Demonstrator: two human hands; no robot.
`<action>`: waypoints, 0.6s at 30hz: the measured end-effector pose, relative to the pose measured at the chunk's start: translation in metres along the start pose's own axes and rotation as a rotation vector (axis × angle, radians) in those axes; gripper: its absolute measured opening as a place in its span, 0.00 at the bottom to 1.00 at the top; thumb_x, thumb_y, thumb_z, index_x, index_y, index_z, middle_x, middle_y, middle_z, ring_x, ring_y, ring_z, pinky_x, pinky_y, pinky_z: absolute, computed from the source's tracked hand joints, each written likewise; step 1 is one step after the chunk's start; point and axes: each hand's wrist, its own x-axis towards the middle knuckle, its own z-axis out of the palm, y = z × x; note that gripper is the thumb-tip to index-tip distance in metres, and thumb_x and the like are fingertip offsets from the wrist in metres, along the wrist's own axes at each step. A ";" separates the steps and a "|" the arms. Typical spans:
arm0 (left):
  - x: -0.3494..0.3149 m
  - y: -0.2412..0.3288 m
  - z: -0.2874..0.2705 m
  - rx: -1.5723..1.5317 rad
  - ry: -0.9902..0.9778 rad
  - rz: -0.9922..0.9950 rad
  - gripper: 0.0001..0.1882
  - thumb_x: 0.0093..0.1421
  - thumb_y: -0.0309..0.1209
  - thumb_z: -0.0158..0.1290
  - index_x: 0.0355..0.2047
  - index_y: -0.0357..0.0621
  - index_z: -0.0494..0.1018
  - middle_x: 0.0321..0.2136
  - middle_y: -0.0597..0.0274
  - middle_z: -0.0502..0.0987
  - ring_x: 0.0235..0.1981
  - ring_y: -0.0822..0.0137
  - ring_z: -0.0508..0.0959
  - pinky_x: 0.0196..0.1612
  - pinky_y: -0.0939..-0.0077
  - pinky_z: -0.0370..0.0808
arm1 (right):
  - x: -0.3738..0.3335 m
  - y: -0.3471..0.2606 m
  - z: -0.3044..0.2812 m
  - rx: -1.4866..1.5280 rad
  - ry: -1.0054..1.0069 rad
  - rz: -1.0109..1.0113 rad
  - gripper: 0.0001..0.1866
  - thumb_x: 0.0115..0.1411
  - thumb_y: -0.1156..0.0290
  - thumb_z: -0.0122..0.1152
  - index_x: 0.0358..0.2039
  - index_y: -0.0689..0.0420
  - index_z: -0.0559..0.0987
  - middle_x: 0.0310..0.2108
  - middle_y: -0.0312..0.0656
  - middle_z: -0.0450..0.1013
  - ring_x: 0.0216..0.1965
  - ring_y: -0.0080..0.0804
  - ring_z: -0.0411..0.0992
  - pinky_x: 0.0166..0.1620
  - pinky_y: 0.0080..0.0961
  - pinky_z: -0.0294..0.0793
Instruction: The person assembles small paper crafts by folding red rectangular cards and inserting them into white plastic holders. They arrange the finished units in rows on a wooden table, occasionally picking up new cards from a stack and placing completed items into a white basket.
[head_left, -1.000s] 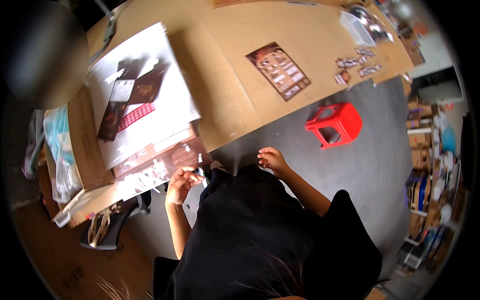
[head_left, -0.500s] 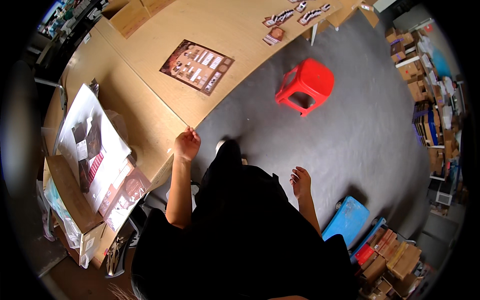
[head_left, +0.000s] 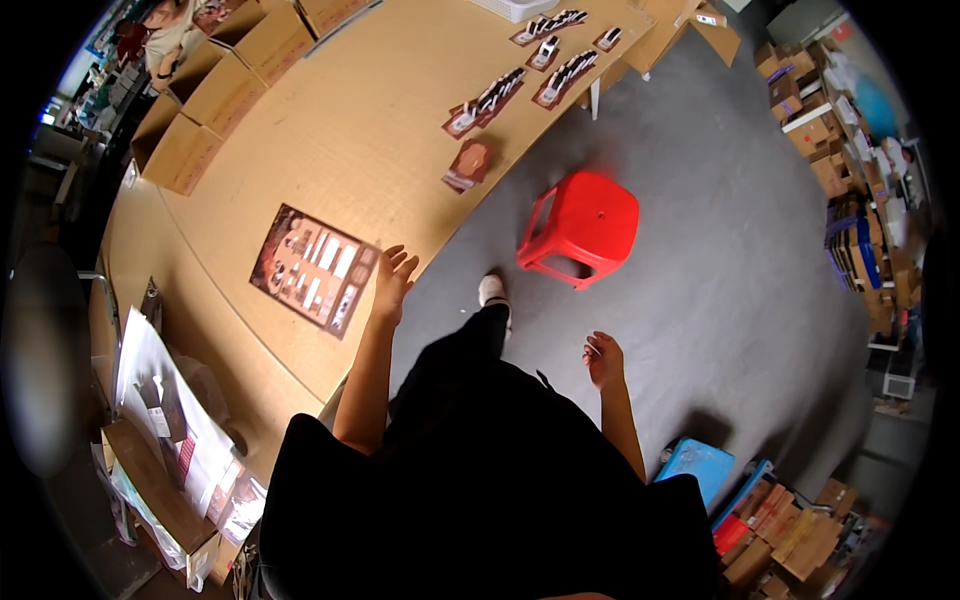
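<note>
My left hand (head_left: 393, 283) is over the near edge of the tan table, its fingers apart and nothing in them. Just left of it lies a flat brown printed sheet (head_left: 314, 270) with pale blocks on it. Over the grey floor hangs my right hand (head_left: 604, 362), away from everything, fingers loosely curled and slightly apart. A small pale glint shows among those fingers, too small to make out. Farther along the table are a brown card pack (head_left: 470, 163) and several brown cards bearing rows of small black-and-white pieces (head_left: 487, 102).
Ahead on the floor stands a red plastic stool (head_left: 582, 228). Open cardboard boxes (head_left: 205, 105) line the table's far left side. Nearer left is a carton (head_left: 160, 478) with white sheets and plastic bags. At right are a blue trolley (head_left: 700, 468), stacked cartons (head_left: 790, 535) and loaded shelves (head_left: 850, 210).
I have stepped forward along the table; the sheet, stool and cards now appear nearer. My left hand has risen beside the sheet, its fingers more spread. My right hand hangs much as before.
</note>
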 end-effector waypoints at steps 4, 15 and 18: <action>0.064 0.004 0.057 0.341 0.048 0.180 0.39 0.49 0.38 0.60 0.57 0.40 0.54 0.55 0.44 0.59 0.55 0.51 0.63 0.55 0.60 0.63 | 0.050 -0.034 -0.034 -0.038 0.168 0.100 0.06 0.56 0.71 0.53 0.35 0.55 0.72 0.27 0.37 0.70 0.25 0.27 0.67 0.25 0.22 0.67; 0.138 -0.044 0.079 0.697 0.132 0.398 0.50 0.41 0.30 0.63 0.61 0.36 0.45 0.55 0.42 0.61 0.56 0.47 0.63 0.56 0.61 0.64 | 0.175 -0.117 -0.022 -0.008 -0.006 0.350 0.03 0.57 0.70 0.51 0.29 0.55 0.70 0.24 0.36 0.70 0.22 0.28 0.67 0.23 0.23 0.64; 0.134 -0.056 0.061 0.506 0.137 0.466 0.44 0.47 0.18 0.53 0.62 0.40 0.43 0.58 0.46 0.58 0.58 0.53 0.62 0.56 0.64 0.64 | 0.238 -0.181 0.056 -0.237 -0.120 0.275 0.02 0.57 0.73 0.49 0.27 0.55 0.69 0.22 0.35 0.68 0.21 0.27 0.66 0.23 0.21 0.67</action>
